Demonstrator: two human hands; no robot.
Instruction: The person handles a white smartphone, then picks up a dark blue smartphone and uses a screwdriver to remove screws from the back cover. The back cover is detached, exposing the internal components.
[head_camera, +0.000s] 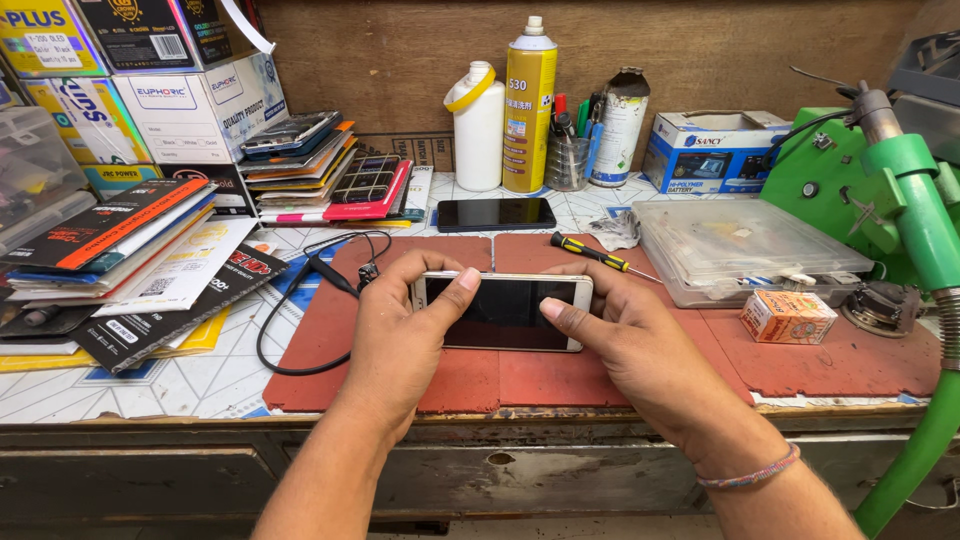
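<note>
At the near edge of a worn wooden workbench (600, 418), two bare hands grip a slim white-framed smartphone with a dark glass screen (503, 311), which lies flat and lengthwise on a red rubber work mat (560, 375). The left hand (400, 325) clasps the phone's left end, thumb pressed on the screen's corner; the right hand (625, 335), a braided thread bracelet (750, 475) at its wrist, clasps the right end, thumb on the glass. The handset looks whole and closed: screen seated in its frame, no gap, no loose parts or screws beside it. By that showing, any opening work is not yet begun or the phone is already back together; the picture cannot settle which.

Just beyond the phone a black-and-yellow-handled screwdriver (595, 255) lies untouched on the mat, and a thin black cable (300, 300) loops to the left. A small orange cardboard box (788, 316) and a clear plastic lidded tray (745, 250) sit to the right. Farther back rest a second, black smartphone (496, 213), a tall yellow spray can (529, 110) and a white plastic bottle (479, 130).
</note>
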